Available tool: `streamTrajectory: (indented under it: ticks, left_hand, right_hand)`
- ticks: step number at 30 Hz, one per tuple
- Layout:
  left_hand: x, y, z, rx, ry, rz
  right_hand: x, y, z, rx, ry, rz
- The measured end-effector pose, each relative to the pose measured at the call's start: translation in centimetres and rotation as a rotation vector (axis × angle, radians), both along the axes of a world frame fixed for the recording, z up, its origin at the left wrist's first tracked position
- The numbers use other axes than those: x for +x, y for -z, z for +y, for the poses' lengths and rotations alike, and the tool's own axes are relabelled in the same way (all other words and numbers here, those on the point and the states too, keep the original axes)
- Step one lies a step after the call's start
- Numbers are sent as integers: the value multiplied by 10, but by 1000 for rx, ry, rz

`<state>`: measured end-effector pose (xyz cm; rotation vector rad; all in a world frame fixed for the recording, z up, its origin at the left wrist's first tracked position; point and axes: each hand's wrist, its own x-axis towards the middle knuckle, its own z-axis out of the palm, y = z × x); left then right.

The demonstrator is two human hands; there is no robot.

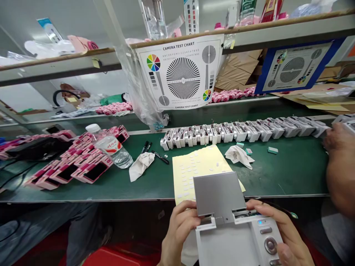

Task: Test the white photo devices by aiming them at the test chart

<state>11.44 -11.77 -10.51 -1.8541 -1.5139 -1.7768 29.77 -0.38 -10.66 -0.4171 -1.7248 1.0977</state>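
Observation:
A white handheld device [235, 240] with a flipped-up grey screen panel [219, 195] is held low in front of me, below the table edge. My left hand [177, 232] grips its left side, fingers curled at the hinge. Around its right side wraps my right hand [280, 232], the thumb lying near the round button pad [270, 244]. Just beyond the device, a yellow sheet [199, 166] dotted with small white stickers lies on the green table [291, 173].
A long row of white devices [244, 132] lines the table's far side; another person's arm [340, 166] reaches it at right. Pink devices [74, 162], a water bottle [111, 146], pens [155, 151] and crumpled cloths [141, 164] lie left. Camera test charts [181, 72] hang from the shelf.

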Motion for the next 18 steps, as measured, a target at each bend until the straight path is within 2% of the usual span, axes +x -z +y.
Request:
streamTrajectory:
  ticks: [5,13,18]
  left_hand:
    - [-2,1,6,103,-16,96]
    - [8,-8,-4,-4,-37,80]
    - [16,-5,-3,39,-127,-31]
  right_hand:
    - [-1,3,2,-50,-20,41]
    - [-2,6,2,-193,-94,39]
    - [-3,4,2,-239,-106,44]
